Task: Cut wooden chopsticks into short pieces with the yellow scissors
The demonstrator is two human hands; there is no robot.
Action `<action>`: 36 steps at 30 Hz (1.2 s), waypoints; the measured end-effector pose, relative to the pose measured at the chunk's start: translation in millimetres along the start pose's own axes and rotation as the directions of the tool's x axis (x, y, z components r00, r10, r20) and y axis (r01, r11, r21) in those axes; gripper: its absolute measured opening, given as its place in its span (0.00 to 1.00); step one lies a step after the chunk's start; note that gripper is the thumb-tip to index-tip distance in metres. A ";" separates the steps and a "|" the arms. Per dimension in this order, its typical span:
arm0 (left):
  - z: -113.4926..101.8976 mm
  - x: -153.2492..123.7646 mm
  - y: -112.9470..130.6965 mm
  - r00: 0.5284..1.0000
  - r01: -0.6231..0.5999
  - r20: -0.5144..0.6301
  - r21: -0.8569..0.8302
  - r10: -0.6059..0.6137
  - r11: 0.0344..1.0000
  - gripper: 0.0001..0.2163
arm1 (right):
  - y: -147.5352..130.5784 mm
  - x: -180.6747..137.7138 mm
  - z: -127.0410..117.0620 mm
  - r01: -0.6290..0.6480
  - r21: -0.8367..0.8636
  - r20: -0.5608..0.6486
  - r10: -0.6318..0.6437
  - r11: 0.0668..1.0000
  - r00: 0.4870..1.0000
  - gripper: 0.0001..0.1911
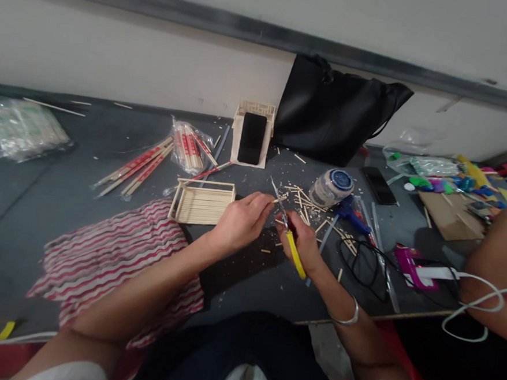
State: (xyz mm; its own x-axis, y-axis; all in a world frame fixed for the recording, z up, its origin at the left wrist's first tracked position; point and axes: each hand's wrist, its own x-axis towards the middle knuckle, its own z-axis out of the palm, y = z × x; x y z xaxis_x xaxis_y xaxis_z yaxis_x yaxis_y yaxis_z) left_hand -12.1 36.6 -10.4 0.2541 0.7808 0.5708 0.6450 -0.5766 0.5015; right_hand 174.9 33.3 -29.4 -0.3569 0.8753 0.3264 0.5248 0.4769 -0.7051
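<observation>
My left hand [245, 219] is closed in a pinch around a thin wooden stick [280, 199], whose end points to the right. My right hand [301, 239] grips yellow-handled scissors [296, 254], with the metal blades pointing up and away, close to the stick. Whether the blades touch the stick I cannot tell. Left of my left hand stands a small tray-like frame built of wooden sticks [204, 205]. Cut stick pieces [306, 208] lie scattered beyond and beside my right hand, near a jar with a blue lid [332, 187].
A blue glue gun [352, 215], black cable [363, 267] and purple box [408, 265] are on the right, near another person's arm [495, 270]. A phone [252, 138] leans on a stick-built stand at the back, beside a black bag [335, 112]. Striped cloth [118, 256] and packaged chopsticks [190, 148] lie left.
</observation>
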 end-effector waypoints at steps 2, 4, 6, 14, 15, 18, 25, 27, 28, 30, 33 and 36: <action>-0.2 0.0 -1.2 0.999 0.038 0.018 -0.005 -0.038 0.999 0.08 | 2.9 0.5 2.5 0.006 -0.014 0.005 -0.006 1.000 1.000 0.09; -1.3 0.5 -1.4 0.997 0.068 0.027 -0.046 -0.067 0.997 0.07 | 4.8 0.7 4.3 0.007 -0.022 0.014 -0.007 1.000 1.000 0.09; -3.2 1.5 -0.6 0.996 0.087 0.040 -0.091 -0.084 0.992 0.07 | 5.5 0.6 5.0 0.012 -0.019 0.014 -0.012 1.000 1.000 0.09; -11.5 6.8 5.8 0.976 0.203 0.124 -0.213 -0.180 0.956 0.09 | 0.1 -1.0 -0.9 0.004 0.028 0.062 -0.006 1.000 0.998 0.07; -11.3 7.1 5.9 0.973 0.215 0.132 -0.226 -0.189 0.950 0.09 | -0.8 -1.2 -1.3 -0.013 0.030 0.064 0.011 0.999 0.998 0.07; -8.0 6.6 5.2 0.972 0.226 0.118 -0.236 -0.203 0.945 0.10 | -1.6 -1.2 -0.7 -0.034 0.019 0.050 0.033 0.999 0.998 0.07; -1.1 2.8 1.9 0.989 0.146 0.046 -0.157 -0.141 0.977 0.07 | 4.9 -0.5 5.2 -0.021 -0.023 0.004 0.021 1.000 1.000 0.09; -2.7 3.3 2.0 0.987 0.157 0.053 -0.177 -0.150 0.972 0.08 | 6.1 -1.1 6.3 -0.028 -0.013 0.008 0.028 1.000 1.000 0.10; -3.7 3.9 2.4 0.986 0.165 0.061 -0.193 -0.156 0.967 0.09 | 6.4 -1.3 6.5 -0.030 -0.006 0.011 0.031 1.000 0.999 0.11; -5.5 5.0 3.3 0.982 0.185 0.081 -0.226 -0.171 0.956 0.10 | 5.9 -1.3 5.8 -0.025 0.009 0.016 0.025 1.000 1.000 0.11; -6.2 5.8 4.3 0.976 0.212 0.103 -0.267 -0.191 0.940 0.11 | 3.2 -0.9 3.0 -0.001 0.022 0.033 0.000 1.000 0.999 0.10; -5.0 5.6 4.0 0.972 0.233 0.105 -0.293 -0.211 0.927 0.11 | 0.1 -0.7 0.3 0.010 0.021 0.047 -0.011 1.000 0.999 0.08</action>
State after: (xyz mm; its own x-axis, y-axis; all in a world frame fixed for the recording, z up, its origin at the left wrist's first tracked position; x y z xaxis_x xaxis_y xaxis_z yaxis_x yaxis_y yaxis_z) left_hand -11.6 37.4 -2.0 0.1868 0.9056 0.3807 0.4461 -0.4235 0.7885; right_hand 174.9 32.7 -29.9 -0.3988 0.8650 0.3046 0.5044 0.4842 -0.7149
